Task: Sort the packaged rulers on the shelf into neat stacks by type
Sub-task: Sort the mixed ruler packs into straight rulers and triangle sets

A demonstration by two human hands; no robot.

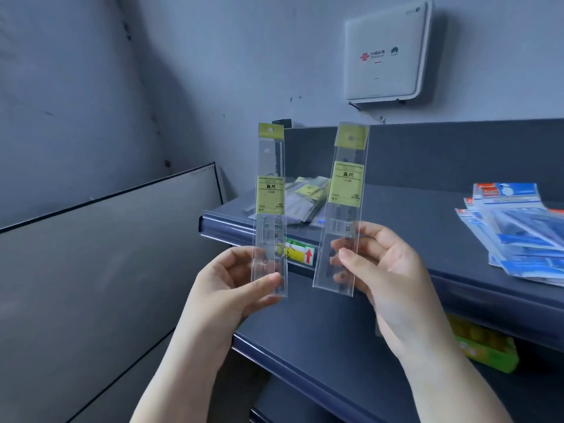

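Clear plastic sleeves, yellow-green labels: left hand (241,279) pinches one packaged ruler (271,209) at its bottom end, right hand (387,270) pinches a second packaged ruler (343,209) the same way, both upright in front of the dark shelf (412,215). Loose ruler pile (305,196) sits behind, blue packets (518,230) to the right. Risk: slick sleeves slip from the light pinch; near-identical labels invite mis-sorting. Small label text is unreadable; blue packets are cut off at the frame edge.
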